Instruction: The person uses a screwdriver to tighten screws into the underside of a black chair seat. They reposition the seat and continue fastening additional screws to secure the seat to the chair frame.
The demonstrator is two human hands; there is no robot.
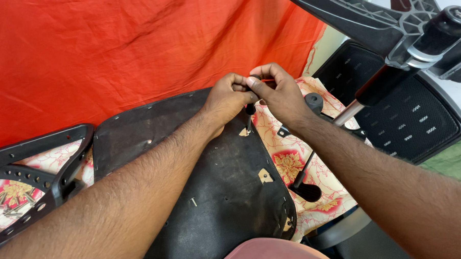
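Floral cloth [313, 165] is covering the floor, red sheet [110, 47] hanging behind. Nearest, loose screws [6, 203] are lying at the cloth's left edge by a black frame [37, 167]. Upturned seat base [211, 166] is lying centre. Beyond, left hand [228, 96] and right hand [276, 89] are pinching a red-handled driver [250, 111] upright at its far edge; fastening appears unfinished. Chair mesh [404, 118] is lying far right.

Screwdriver [249, 113] — upright, tip on black seat underside [212, 196].
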